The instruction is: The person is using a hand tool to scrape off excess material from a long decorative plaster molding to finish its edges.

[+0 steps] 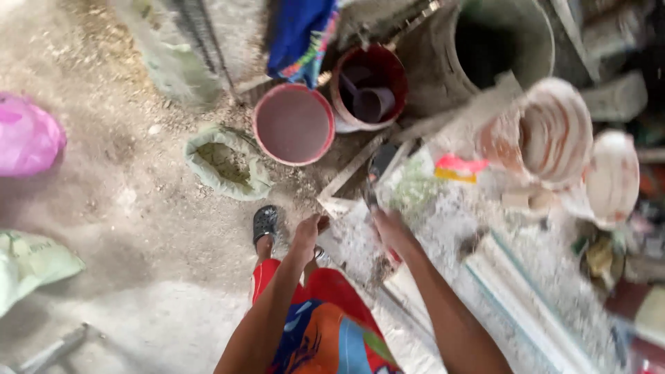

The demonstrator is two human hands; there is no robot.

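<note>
The view is blurred by motion. My left hand (308, 232) is curled at the near edge of a pale, dusty flat slab (350, 242) on the work surface; whether it grips the slab I cannot tell. My right hand (389, 227) lies just right of it, closed around the handle of a dark tool (377, 170) that points away from me over the slab. Below, my foot in a black clog (264, 223) stands on the dusty floor, and my red and blue patterned clothing fills the bottom of the frame.
Two red buckets stand ahead: one (293, 125) holds grey liquid, the other (367, 86) a purple scoop. An open green sack (225, 163), a pink bag (24, 135), a concrete ring (499, 41), round plaster pieces (551, 131) and white moulding strips (526, 298) surround them.
</note>
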